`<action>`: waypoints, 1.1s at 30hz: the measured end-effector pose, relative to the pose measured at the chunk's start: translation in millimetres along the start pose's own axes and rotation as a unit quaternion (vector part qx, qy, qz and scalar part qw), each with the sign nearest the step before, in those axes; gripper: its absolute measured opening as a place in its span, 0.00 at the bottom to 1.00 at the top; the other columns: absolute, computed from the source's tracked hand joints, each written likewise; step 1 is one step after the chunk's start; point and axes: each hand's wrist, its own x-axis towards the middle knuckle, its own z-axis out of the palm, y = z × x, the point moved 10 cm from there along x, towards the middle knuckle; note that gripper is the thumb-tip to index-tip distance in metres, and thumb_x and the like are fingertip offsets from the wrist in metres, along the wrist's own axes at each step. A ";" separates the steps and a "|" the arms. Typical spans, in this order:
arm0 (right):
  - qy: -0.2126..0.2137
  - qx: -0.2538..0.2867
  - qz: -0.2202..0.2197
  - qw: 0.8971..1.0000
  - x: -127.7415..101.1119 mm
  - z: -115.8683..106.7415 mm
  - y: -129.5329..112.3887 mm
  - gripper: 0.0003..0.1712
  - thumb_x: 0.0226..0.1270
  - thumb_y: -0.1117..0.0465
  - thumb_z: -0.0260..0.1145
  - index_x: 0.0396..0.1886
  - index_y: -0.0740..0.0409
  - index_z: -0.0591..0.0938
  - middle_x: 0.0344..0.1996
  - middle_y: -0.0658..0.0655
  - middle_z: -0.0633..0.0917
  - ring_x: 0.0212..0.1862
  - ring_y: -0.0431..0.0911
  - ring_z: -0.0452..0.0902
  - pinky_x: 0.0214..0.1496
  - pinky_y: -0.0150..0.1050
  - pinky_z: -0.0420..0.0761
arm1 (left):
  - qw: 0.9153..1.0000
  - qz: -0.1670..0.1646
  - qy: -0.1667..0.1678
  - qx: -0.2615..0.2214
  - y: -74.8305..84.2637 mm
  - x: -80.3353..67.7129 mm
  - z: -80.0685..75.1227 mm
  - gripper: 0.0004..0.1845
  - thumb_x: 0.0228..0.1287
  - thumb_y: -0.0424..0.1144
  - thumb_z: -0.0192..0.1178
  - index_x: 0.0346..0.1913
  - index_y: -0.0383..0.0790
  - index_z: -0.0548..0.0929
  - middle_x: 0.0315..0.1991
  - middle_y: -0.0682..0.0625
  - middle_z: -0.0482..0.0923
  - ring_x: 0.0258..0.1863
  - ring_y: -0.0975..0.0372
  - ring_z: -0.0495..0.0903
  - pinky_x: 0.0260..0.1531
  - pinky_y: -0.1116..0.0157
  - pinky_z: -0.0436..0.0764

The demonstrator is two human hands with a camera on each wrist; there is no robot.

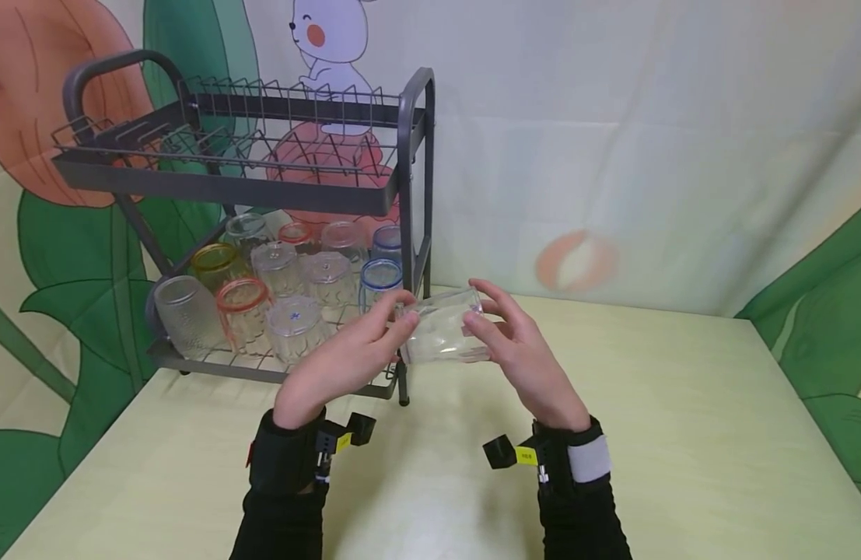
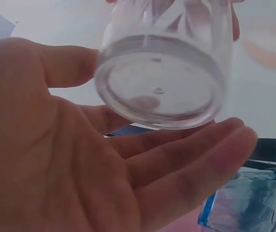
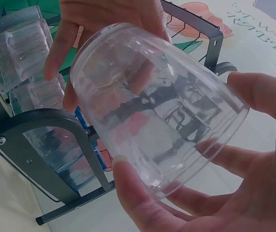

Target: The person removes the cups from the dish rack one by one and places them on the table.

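A clear ribbed glass (image 1: 444, 338) lies on its side in the air above the table, just right of the rack. My right hand (image 1: 503, 338) grips it near the rim, thumb underneath and fingers curled round the far side, as the right wrist view shows around the glass (image 3: 152, 106). My left hand (image 1: 374, 342) is at the base end, its fingers nearly straight. In the left wrist view the palm (image 2: 80, 169) lies open under the glass's thick base (image 2: 162, 87), the thumb alongside it.
A dark two-tier dish rack (image 1: 409, 194) stands at the back left of the pale green table (image 1: 682, 428). Its lower tier holds several upturned glasses (image 1: 283, 288), clear and colour-rimmed; a blue-rimmed one (image 1: 381, 280) is nearest my hands. The upper tier holds nothing.
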 end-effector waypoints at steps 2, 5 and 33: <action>0.001 -0.005 0.004 1.000 0.5 -0.6 1.4 0.31 0.73 0.50 0.61 0.73 0.44 0.64 0.60 0.60 0.71 0.57 0.54 0.75 0.56 0.49 0.78 | 1.000 0.002 0.003 0.016 0.0 0.4 -0.3 0.27 0.79 0.56 0.39 0.71 0.45 0.59 0.53 0.41 0.75 0.49 0.50 0.78 0.47 0.51 0.79; 0.004 -0.027 0.012 1.000 1.2 -2.9 3.8 0.32 0.72 0.48 0.62 0.72 0.42 0.65 0.60 0.59 0.71 0.56 0.54 0.75 0.57 0.51 0.78 | 1.000 0.000 0.006 0.028 0.3 0.6 -0.4 0.28 0.78 0.55 0.41 0.73 0.44 0.59 0.63 0.42 0.70 0.58 0.51 0.75 0.54 0.49 0.76; 0.173 -0.235 0.040 0.956 31.9 -77.2 32.0 0.38 0.66 0.38 0.62 0.73 0.41 0.66 0.67 0.64 0.60 0.59 0.59 0.66 0.50 0.52 0.74 | 0.960 -0.124 0.156 0.195 -25.3 -37.2 -65.4 0.32 0.75 0.52 0.51 0.75 0.40 0.61 0.71 0.38 0.62 0.69 0.42 0.61 0.63 0.40 0.63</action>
